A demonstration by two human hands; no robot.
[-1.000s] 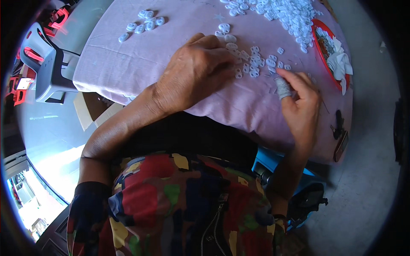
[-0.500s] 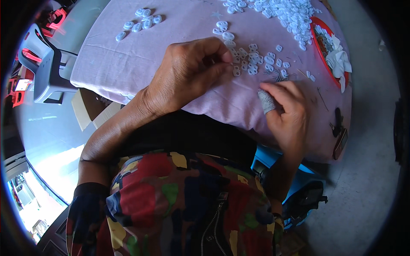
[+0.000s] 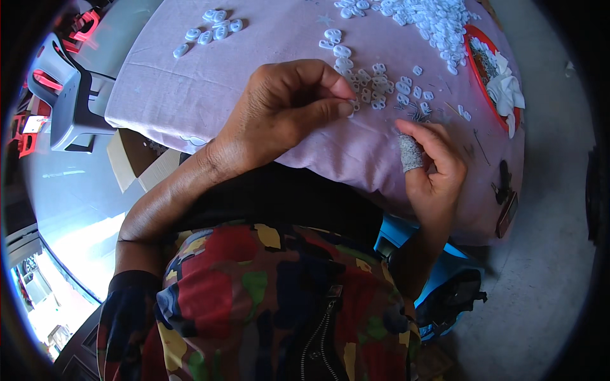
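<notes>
My left hand (image 3: 286, 108) reaches over the pink-covered table (image 3: 254, 38), thumb and forefinger closing on a small white plastic piece with holes (image 3: 354, 108). The fingertips partly hide that piece. To the right, my right hand (image 3: 435, 155) is closed, forefinger against a thumb wrapped in a grey covering (image 3: 411, 152). Whatever it may pinch is too small to make out. Between and beyond the hands lie several loose white pieces (image 3: 379, 83). Thin metal pins (image 3: 416, 113) lie close to my right fingertips. Rounded white parts (image 3: 342, 51) form a line farther off.
A large heap of white parts (image 3: 432, 25) covers the far right. Beside it, a red tray (image 3: 471, 63) holds small metal bits and a white cloth (image 3: 505, 92). Rounded white parts (image 3: 220, 32) sit far left. Keys (image 3: 502, 184) lie at the right edge, a carton (image 3: 130, 159) below left.
My left fingertips have moved slightly right and nearer, onto the small white piece. My right hand has shifted a little to the right and stays closed.
</notes>
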